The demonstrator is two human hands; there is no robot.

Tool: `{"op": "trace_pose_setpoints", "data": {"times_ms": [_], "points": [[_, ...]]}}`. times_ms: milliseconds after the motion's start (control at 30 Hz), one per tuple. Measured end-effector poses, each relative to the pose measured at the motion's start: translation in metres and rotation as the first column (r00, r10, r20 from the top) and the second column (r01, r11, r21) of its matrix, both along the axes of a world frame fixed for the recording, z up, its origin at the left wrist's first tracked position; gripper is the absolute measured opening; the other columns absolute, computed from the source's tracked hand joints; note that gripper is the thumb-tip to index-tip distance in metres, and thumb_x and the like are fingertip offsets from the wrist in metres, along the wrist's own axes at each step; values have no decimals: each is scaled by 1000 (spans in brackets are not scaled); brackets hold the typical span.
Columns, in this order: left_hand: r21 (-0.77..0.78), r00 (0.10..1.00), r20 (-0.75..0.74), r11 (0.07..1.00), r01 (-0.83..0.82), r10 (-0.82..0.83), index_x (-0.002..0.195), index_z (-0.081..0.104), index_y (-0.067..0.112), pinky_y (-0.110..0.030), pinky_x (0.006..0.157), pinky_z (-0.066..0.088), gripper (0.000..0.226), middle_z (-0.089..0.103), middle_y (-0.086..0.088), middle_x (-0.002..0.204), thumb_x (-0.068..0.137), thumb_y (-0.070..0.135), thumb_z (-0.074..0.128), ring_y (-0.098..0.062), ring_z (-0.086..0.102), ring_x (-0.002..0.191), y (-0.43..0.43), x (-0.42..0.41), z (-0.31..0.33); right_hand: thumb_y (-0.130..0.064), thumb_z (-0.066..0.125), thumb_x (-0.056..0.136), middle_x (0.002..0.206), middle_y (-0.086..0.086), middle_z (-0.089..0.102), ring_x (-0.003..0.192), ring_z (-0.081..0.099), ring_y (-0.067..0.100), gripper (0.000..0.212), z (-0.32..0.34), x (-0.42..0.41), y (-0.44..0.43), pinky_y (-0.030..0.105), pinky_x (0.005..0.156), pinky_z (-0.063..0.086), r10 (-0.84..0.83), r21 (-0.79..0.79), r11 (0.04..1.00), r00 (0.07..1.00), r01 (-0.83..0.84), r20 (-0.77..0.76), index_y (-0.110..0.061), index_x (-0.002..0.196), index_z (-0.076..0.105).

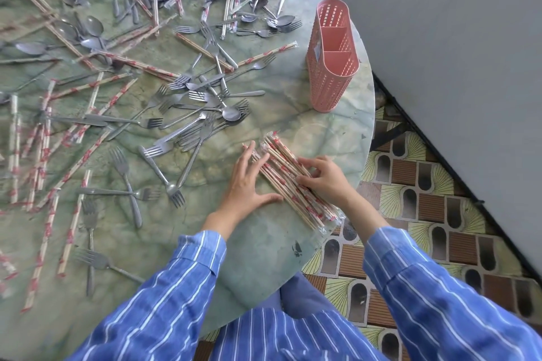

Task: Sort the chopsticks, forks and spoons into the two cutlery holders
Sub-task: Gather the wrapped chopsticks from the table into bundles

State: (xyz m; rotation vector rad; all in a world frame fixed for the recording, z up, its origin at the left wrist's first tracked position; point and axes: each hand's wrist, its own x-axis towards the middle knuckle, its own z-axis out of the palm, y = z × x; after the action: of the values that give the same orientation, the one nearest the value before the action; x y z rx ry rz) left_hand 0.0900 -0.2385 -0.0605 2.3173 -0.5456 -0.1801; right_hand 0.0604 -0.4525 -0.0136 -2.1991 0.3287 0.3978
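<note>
The fingers [251,155] of the left hand [247,184] lie straight, pressing flat against one side of the bundle of wrapped chopsticks [305,205]. The right hand [327,180] curls its fingers over the other side, gripping it. The bundle lies at the table [264,249] edge, near the pink cutlery holder [333,61]. I'd square the ends first, then lift it whole, clear of the loose forks [202,126].

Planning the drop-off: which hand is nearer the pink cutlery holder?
Right. The right hand holds the chopstick bundle nearest the pink cutlery holder; the left hand presses the bundle's opposite side.
</note>
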Motion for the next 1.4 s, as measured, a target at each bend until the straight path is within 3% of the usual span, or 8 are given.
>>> {"op": "trace_pose_setpoints", "data": {"times_ms": [100, 167, 567, 800, 1100, 1267, 1333, 1400], "points": [[-9, 999, 32, 1000, -27, 27, 138, 49, 13, -35, 117, 19, 93, 28, -9, 154, 66, 70, 62, -23, 21, 145, -2, 1, -2, -22, 74, 83, 103, 0, 48, 72, 46, 2, 49, 1, 5, 6, 6, 67, 35, 18, -15, 1000, 1000, -18, 18, -20, 130, 60], [-18, 998, 39, 999, -39, 40, 137, 49, 11, -36, 117, 21, 92, 31, -8, 153, 68, 69, 63, -21, 24, 144, -2, 4, -4, -20, 74, 82, 101, 0, 47, 71, 46, 1, 49, 1, 10, 9, 4, 64, 34, 17, -10, 1000, 1000, -17, 26, -19, 129, 62], [-63, 1000, -16, 998, -17, 16, 138, 47, 10, -32, 118, 19, 89, 29, -7, 154, 68, 60, 69, -21, 21, 145, 3, 11, 2, -26, 76, 81, 105, 0, 51, 82, 52, 11, 49, 6, 18, 13, 20, 80, 39, -11, 3, 1000, 1000, 11, 7, -20, 128, 63], [-121, 993, 68, 989, -85, 94, 117, 62, 14, -26, 107, 35, 45, 54, -3, 131, 83, 44, 64, -15, 49, 125, 21, 27, 22, -30, 67, 89, 116, 0, 56, 97, 54, 11, 35, 18, 24, 16, 26, 87, 45, -66, -27, 997, 995, 68, 80, -18, 122, 65], [-115, 954, 162, 965, -235, 251, 106, 66, 10, -27, 89, 45, 26, 65, -4, 106, 88, 29, 65, -16, 60, 100, 40, 105, 63, -14, 66, 89, 103, 4, 60, 88, 58, 13, 28, 79, 131, 31, 29, 90, 49, 198, -103, 979, 947, -177, 253, -12, 117, 68], [-101, 929, 104, 933, -345, 355, 109, 65, 13, -32, 85, 51, 21, 67, -1, 105, 90, 23, 64, -15, 62, 94, 37, 156, 79, -9, 64, 88, 97, 3, 66, 81, 57, 12, 25, 128, 231, 29, 25, 81, 48, 384, -184, 922, 867, -341, 317, -12, 113, 70], [-112, 913, 96, 916, -386, 396, 110, 65, 13, -24, 82, 52, 21, 68, 0, 104, 91, 22, 63, -12, 63, 90, 30, 175, 82, -7, 63, 88, 90, 0, 62, 79, 55, 13, 23, 139, 268, 23, 21, 75, 43, 491, -239, 867, 832, -438, 258, -12, 109, 71], [-93, 886, 97, 890, -446, 454, 110, 66, 11, -5, 70, 45, 20, 67, -1, 102, 92, 19, 63, -11, 61, 81, 20, 194, 82, -6, 64, 87, 89, 2, 64, 81, 57, 14, 21, 141, 298, 18, 19, 75, 40, 614, -326, 774, 770, -543, 174, -11, 106, 72]]}}
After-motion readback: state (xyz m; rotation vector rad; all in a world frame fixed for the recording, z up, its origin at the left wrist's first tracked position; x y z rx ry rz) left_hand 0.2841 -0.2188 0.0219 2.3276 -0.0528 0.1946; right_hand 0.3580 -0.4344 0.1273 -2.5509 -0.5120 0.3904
